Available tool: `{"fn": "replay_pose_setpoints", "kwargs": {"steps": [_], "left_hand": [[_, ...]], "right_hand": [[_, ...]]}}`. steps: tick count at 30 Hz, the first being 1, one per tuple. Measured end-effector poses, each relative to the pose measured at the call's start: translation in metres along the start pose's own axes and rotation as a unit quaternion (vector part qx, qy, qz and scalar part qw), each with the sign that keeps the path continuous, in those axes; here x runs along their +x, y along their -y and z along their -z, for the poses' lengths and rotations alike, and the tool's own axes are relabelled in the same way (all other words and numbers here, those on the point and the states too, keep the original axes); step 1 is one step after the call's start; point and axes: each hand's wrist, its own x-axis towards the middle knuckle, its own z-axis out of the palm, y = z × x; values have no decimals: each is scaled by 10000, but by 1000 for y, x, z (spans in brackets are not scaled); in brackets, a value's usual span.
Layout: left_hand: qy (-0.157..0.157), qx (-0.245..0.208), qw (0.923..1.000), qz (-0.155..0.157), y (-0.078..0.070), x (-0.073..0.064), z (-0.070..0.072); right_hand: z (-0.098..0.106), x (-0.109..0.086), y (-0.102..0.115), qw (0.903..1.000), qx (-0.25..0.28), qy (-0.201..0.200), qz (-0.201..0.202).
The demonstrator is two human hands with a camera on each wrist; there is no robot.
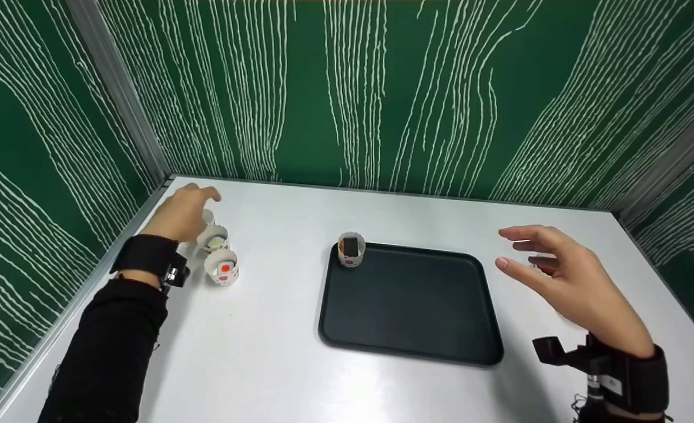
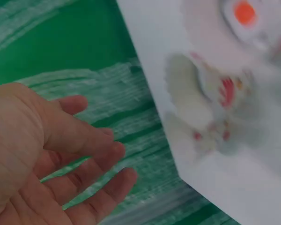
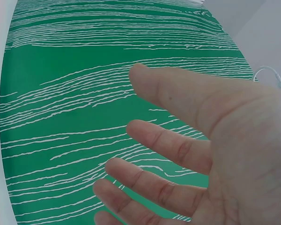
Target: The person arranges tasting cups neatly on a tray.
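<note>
At the left of the white table, my left hand (image 1: 179, 214) is over a group of spotted paper baking cups, its fingers loosely bent and apart. The nearest cup (image 1: 222, 269) holds a white piece with an orange-red centre, like a sushi roll. Behind it, another cup (image 1: 213, 238) has a yellow-green centred piece. A further cup (image 1: 207, 216) is partly hidden by the hand. My right hand (image 1: 570, 276) hovers at the right with fingers spread, holding nothing. Beneath it a dark and red item (image 1: 545, 269) is mostly covered. A cup (image 1: 351, 249) with a dark-topped piece stands on the tray's far left corner.
The dark rectangular tray (image 1: 411, 302) lies mid-table between the hands. Green panels (image 1: 305, 106) with white wavy lines rise behind the table and at both sides. Metal posts (image 1: 120, 88) stand at the corners.
</note>
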Motion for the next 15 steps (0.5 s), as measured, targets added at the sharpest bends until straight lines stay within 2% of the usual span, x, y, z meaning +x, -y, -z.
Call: {"fn": "replay_pose_setpoints", "kwargs": {"steps": [4,7,11,15], "left_hand": [[144,378,9990,184,17,5,-6],[267,588,9976,248,25,7,-13],[436,757,9961,151,31,8,-22],[632,733,9952,122,32,6,-27]], "right_hand": [[0,1,0,10000,38,-49,69],[0,1,-1,9999,77,-77,95],[-1,-1,-2,9998,148,-77,80],[-1,-2,-2,9998,166,-80,37]]}}
